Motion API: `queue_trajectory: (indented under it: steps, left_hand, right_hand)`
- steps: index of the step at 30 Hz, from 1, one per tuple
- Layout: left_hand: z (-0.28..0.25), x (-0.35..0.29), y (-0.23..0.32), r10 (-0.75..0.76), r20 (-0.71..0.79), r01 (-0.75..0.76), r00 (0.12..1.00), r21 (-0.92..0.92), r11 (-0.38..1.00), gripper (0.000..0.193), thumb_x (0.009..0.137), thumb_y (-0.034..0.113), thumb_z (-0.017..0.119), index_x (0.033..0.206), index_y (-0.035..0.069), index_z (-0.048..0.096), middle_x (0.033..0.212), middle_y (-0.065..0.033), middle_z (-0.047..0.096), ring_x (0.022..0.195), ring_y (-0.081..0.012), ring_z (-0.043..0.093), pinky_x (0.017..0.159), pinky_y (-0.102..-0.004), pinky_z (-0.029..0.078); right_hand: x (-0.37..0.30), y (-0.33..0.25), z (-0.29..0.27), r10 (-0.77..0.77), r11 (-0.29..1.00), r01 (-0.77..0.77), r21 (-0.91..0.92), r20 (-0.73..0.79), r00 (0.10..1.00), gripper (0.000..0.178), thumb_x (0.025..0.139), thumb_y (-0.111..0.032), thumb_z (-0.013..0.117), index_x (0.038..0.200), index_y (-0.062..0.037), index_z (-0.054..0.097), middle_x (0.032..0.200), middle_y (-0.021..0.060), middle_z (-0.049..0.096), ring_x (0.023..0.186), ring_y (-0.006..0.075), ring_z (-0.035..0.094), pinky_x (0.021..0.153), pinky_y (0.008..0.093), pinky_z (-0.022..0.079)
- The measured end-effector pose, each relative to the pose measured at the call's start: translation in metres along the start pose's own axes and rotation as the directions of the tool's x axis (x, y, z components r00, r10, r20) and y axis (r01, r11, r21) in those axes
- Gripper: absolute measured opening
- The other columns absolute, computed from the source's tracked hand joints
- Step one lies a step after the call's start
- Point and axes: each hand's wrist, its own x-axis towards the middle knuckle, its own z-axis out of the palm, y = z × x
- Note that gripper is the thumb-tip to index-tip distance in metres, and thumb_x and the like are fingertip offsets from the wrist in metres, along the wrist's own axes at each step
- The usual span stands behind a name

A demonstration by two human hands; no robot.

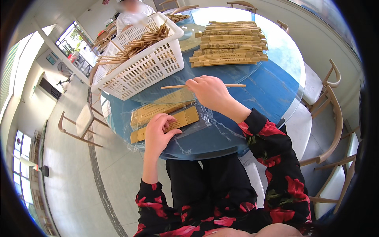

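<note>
My right hand (211, 91) is closed on a thin wooden chopstick (235, 85), which lies level above the blue table and sticks out on both sides of the fist. One chopstick or a pair, I cannot tell. Bent over a yellow-brown paper sleeve (185, 119) is my left hand (160, 128), its fingertips and thumb on the sleeve near the table's front edge; thumb and fingers are apart. Beneath and behind lie more printed paper sleeves (152, 112) with clear plastic film (203, 118) around them.
A white plastic basket (138, 75) of loose chopsticks (136, 46) stands at the back left. Stacked filled sleeves (229, 43) lie at the back right on the glass turntable (252, 73). Wooden chairs (333, 126) surround the round table (276, 85). Another person (132, 17) sits beyond the basket.
</note>
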Motion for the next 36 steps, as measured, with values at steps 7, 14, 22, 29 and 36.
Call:
queue_trajectory:
  steps: [7, 14, 22, 29, 36]
  left_hand:
    - [-0.002, 0.0, -0.007, -0.031, 0.05, 0.031, 0.998, -0.008, 0.999, 0.033, 0.069, 0.004, 0.085, 0.097, 0.002, 0.068, 0.093, -0.0047, 0.063, 0.072, -0.0178, 0.055, 0.064, -0.0301, 0.049]
    - [-0.003, 0.001, -0.006, 0.005, 0.05, -0.007, 0.999, 0.043, 0.999, 0.034, 0.071, 0.007, 0.084, 0.1, 0.001, 0.068, 0.099, -0.0069, 0.064, 0.074, -0.0183, 0.059, 0.066, -0.0306, 0.05]
    - [-0.012, 0.008, -0.012, -0.002, 0.11, -0.005, 0.994, 0.063, 0.998, 0.021, 0.078, 0.004, 0.077, 0.097, 0.002, 0.069, 0.1, -0.0085, 0.067, 0.083, -0.0236, 0.064, 0.071, -0.0343, 0.052]
    - [-0.004, 0.002, -0.009, 0.124, 0.022, -0.126, 0.992, 0.231, 0.965, 0.019, 0.08, 0.008, 0.077, 0.096, 0.003, 0.069, 0.103, -0.0112, 0.067, 0.091, -0.0313, 0.065, 0.078, -0.0381, 0.053]
    - [0.004, -0.004, -0.008, 0.033, -0.02, -0.027, 0.999, 0.244, 0.969, 0.026, 0.08, 0.009, 0.078, 0.103, 0.003, 0.067, 0.108, -0.0107, 0.065, 0.096, -0.0319, 0.063, 0.084, -0.0391, 0.052]
  right_hand:
    - [0.0, 0.002, 0.0, 0.013, 1.0, -0.013, 0.027, -0.019, 1.0, 0.01, 0.087, -0.011, 0.064, 0.097, -0.0092, 0.062, 0.083, 0.0051, 0.067, 0.082, 0.0271, 0.068, 0.07, 0.0413, 0.053]
    - [0.0, 0.003, 0.001, 0.01, 0.999, -0.007, 0.049, -0.05, 0.999, 0.008, 0.089, -0.012, 0.064, 0.096, -0.0088, 0.062, 0.082, 0.0058, 0.067, 0.082, 0.0276, 0.068, 0.07, 0.0416, 0.053]
    - [0.001, 0.005, 0.002, 0.013, 0.998, -0.01, 0.065, -0.041, 0.999, 0.007, 0.089, -0.011, 0.064, 0.095, -0.0085, 0.062, 0.082, 0.0059, 0.067, 0.082, 0.0281, 0.068, 0.07, 0.0419, 0.053]
    - [0.0, 0.004, 0.002, 0.023, 0.998, -0.022, 0.065, -0.012, 1.0, 0.008, 0.089, -0.012, 0.064, 0.096, -0.0084, 0.062, 0.082, 0.0059, 0.067, 0.082, 0.0279, 0.068, 0.07, 0.0421, 0.053]
    - [0.0, 0.004, 0.003, 0.016, 0.998, -0.014, 0.06, -0.026, 1.0, 0.009, 0.091, -0.014, 0.064, 0.097, -0.0081, 0.062, 0.083, 0.0059, 0.067, 0.083, 0.0278, 0.068, 0.071, 0.0421, 0.053]
